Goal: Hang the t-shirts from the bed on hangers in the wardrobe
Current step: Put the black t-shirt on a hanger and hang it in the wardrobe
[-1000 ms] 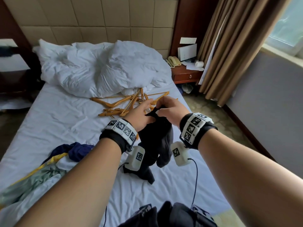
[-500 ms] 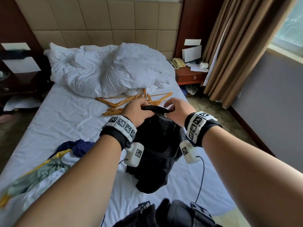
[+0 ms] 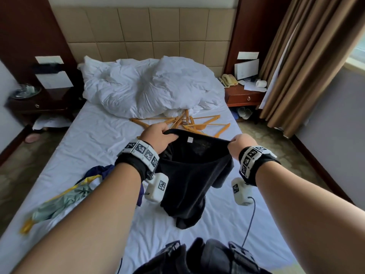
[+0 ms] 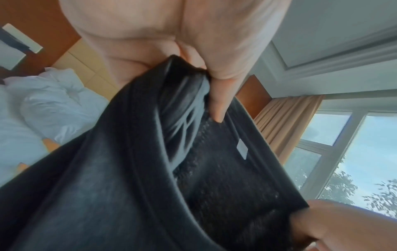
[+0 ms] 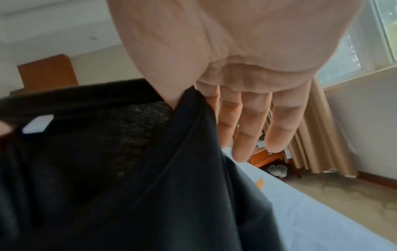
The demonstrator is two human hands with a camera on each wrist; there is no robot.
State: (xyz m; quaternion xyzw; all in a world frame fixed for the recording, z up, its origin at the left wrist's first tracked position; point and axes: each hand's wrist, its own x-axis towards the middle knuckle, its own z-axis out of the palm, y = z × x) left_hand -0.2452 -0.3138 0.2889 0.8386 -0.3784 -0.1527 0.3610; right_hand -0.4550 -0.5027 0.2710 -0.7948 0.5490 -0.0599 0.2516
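A black t-shirt [image 3: 193,171] hangs above the bed, stretched by its collar between both hands, its lower end resting on the sheet. My left hand [image 3: 160,137] grips the collar's left side, thumb inside the neck opening [image 4: 217,105]. My right hand [image 3: 238,144] pinches the collar's right side between thumb and index finger; its other fingers [image 5: 253,129] hang straight beside the cloth. A white label [image 3: 190,139] shows inside the collar. Several orange wooden hangers [image 3: 189,123] lie on the sheet just beyond the hands. No wardrobe is in view.
More clothes, dark blue, yellow and pale green [image 3: 79,194], lie heaped on the bed's left side. A crumpled white duvet [image 3: 150,89] covers the head end. Nightstands [image 3: 244,97] flank the bed; curtains [image 3: 308,66] hang at right. A black bag [image 3: 197,258] sits at the near edge.
The hands have moved apart and lifted, spreading the bunched black shirt open at the collar. The head view has tilted up toward the headboard.
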